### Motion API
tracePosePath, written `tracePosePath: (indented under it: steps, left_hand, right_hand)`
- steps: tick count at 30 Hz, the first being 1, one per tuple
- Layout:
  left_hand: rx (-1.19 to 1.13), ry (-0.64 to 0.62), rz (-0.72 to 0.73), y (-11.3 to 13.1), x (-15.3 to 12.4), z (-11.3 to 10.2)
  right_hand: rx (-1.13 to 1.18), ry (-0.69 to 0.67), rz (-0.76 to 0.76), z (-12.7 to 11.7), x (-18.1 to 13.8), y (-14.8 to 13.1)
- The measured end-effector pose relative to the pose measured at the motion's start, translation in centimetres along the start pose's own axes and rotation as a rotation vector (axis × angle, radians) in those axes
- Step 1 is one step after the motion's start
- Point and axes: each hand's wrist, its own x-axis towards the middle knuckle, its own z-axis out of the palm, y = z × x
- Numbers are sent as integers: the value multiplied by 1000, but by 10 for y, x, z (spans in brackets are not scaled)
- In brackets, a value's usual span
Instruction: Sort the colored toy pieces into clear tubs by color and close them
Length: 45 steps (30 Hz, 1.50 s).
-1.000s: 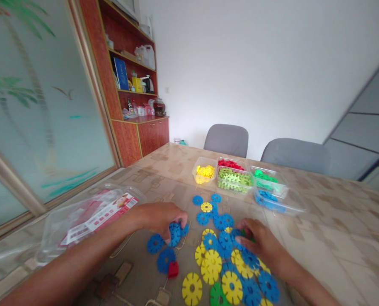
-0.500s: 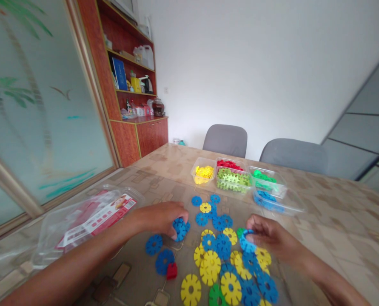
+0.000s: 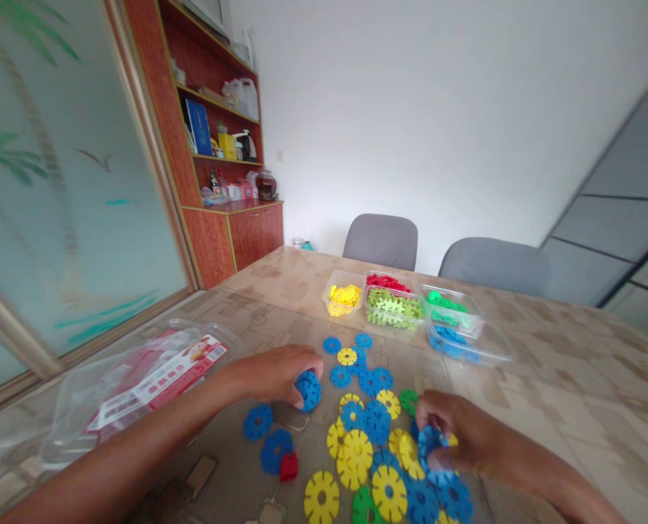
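My left hand is closed around several blue notched discs, stacked together just above the table. My right hand pinches blue notched discs between thumb and fingers, over the right side of a loose pile. That pile mixes blue discs, yellow discs and a few green ones, such as the green disc beside my right fingertips. Left of the pile lie a blue disc and another blue disc with a small red piece against it.
Clear tubs stand farther back: a tub of yellow pieces, one of light green pieces and a blue-piece tub. A clear plastic package with a printed card lies at the left. Grey chairs stand behind the table.
My right hand has moved nearer to me over the pile with its blue discs, uncovering the green disc. My left hand keeps its grip almost in place. The view has shifted slightly.
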Motion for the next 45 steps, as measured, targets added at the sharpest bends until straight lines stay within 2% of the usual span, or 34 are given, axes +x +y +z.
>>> tracePosePath:
  steps: [4,9,13,17,25,31,33,35,37,39,41,42,45]
  left_hand:
    - [-110,96,68,-2,5,6]
    - [-338,158,50,11,14,23]
    - [-590,77,2,29,16,36]
    - [-812,-13,-20,43,14,44]
    - [-867,39,-15,51,14,52]
    - [-714,73,2,54,13,49]
    - [-601,121,24,51,13,45]
    - [-503,170,28,47,12,40]
    - [-430,220,5,41,12,36]
    - [-378,281,-15,36,12,32]
    - [-352,324,-10,32,12,28]
    - [-344,336,-1,31,13,27]
    - [-329,335,2,28,15,24]
  right_hand:
    - [124,1,-66,3,7,-3]
    - [382,188,-149,30,25,-6]
    - [559,174,-109,53,32,-16]
    - [542,179,-74,63,32,-24]
    - [444,182,-152,67,31,-26]
    - [442,165,-116,66,31,-26]
    - [462,176,-112,58,31,-22]
    - [429,248,-107,40,31,-13]
    - [336,393,-82,14,30,2]
    - [200,620,-26,-19,28,24]
    - [17,775,86,-52,23,48]
    - [-79,808,166,-67,21,59]
    - [-145,850,269,-99,17,85]
